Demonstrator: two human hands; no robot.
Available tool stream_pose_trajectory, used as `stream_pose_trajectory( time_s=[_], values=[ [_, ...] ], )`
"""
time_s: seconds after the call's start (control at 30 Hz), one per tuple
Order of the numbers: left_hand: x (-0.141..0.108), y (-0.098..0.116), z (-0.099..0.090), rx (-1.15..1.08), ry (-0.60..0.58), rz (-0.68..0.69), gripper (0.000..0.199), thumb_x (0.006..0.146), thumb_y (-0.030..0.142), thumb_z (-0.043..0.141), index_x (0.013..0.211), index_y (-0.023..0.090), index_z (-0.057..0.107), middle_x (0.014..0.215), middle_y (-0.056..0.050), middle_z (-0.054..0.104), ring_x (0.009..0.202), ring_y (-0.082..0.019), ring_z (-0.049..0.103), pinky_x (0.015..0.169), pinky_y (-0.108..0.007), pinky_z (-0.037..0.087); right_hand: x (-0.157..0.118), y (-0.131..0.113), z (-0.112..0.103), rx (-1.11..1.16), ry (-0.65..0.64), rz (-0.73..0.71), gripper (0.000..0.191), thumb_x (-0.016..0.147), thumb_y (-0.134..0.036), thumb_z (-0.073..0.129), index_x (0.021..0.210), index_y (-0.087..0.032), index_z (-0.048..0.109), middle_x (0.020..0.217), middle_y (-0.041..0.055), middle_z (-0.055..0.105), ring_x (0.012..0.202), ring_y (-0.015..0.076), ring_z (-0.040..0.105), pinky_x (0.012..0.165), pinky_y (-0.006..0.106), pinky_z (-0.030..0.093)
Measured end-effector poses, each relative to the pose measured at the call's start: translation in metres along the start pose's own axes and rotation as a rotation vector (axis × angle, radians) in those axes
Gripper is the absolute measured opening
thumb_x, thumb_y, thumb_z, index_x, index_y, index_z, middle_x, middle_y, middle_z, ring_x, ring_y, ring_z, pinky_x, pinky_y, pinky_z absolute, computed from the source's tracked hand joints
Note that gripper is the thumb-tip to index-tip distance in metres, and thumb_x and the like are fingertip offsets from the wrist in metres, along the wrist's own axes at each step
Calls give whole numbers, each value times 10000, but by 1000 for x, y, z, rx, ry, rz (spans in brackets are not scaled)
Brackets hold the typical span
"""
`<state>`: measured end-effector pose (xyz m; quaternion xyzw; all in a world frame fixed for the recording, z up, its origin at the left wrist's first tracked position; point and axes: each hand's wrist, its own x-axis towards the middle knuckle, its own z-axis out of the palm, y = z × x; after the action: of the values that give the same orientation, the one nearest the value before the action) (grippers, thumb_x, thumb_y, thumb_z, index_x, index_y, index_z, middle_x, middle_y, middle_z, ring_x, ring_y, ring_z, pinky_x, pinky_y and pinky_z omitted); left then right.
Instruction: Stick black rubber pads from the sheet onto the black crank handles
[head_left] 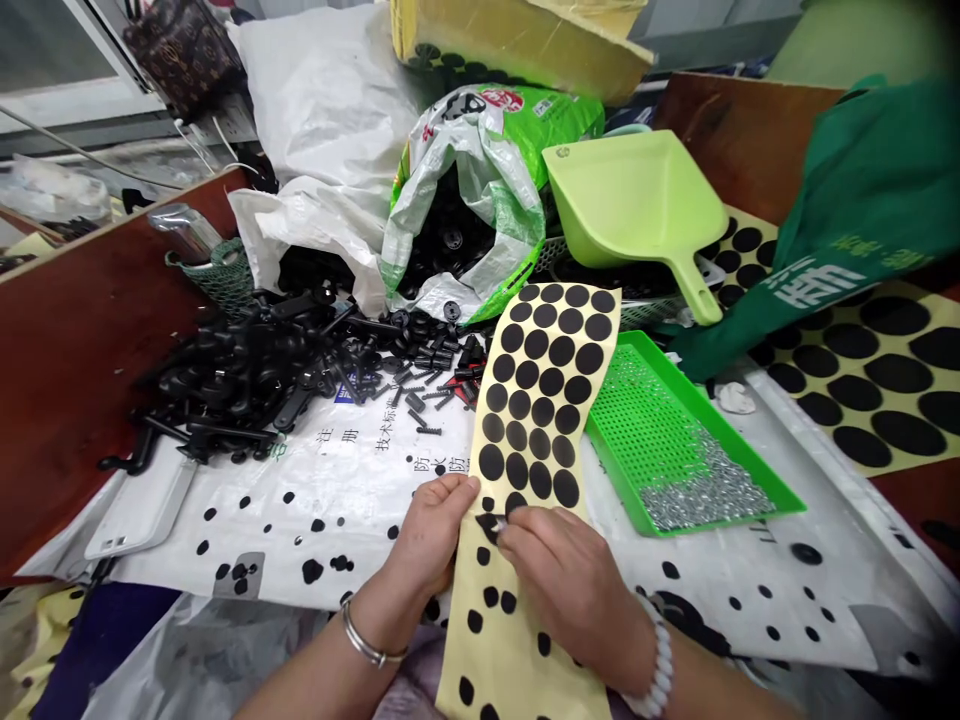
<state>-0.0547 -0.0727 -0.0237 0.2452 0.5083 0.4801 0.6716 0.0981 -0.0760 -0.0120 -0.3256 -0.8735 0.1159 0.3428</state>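
Observation:
A long yellow backing sheet (pixel 495 570) with rows of round black pads (pixel 540 380) reaches from my lap up over the work surface. Its upper part carries full rows of discs; lower down there are scattered small black spots. My left hand (pixel 431 530) pinches the sheet's left edge between thumb and fingers. On the sheet, my right hand (pixel 566 580) has its fingers pinched at a dark pad (pixel 490 524), whose near edge looks raised. A silver bangle is on my left wrist, a pale bead bracelet on my right.
Black plastic parts (pixel 247 370) lie heaped at the left, with small screws beside them. A green tray (pixel 675 440) of metal pieces is right of the sheet. Behind stand an open sack (pixel 465 220) and a light green dustpan (pixel 637 195). A white phone-like object (pixel 142 505) lies left.

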Motion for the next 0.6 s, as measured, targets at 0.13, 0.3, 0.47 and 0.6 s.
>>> stream_pose_trajectory(
  time_s=[0.13,0.3,0.47,0.6],
  values=[
    [-3,8,-1,145,-5,65,284,778,397,611,801,117,653,680,-77,686,609,-174,635,629,-315,514,-11,1,-24,343,30,268,103,894,-158,445,874,-223,522,836,52,576,787,185,576,667,286,491],
    [13,42,-29,479,238,319,362,776,365,605,1051,130,611,887,-105,700,731,-194,649,637,-307,514,-26,20,-30,444,273,531,28,853,-266,537,847,-245,553,936,75,578,920,226,576,732,278,520],
    [47,93,-67,851,540,564,289,783,335,579,1000,156,647,941,-88,691,829,-207,626,762,-328,484,-28,30,-20,531,286,568,82,831,-305,566,771,-249,564,826,44,588,830,188,596,668,197,530],
    [69,122,-82,1122,709,616,240,803,263,556,996,168,663,902,-78,694,847,-223,625,806,-354,463,-26,29,-12,607,288,567,114,812,-334,586,736,-249,585,779,43,591,728,181,589,584,188,523]
  ],
)
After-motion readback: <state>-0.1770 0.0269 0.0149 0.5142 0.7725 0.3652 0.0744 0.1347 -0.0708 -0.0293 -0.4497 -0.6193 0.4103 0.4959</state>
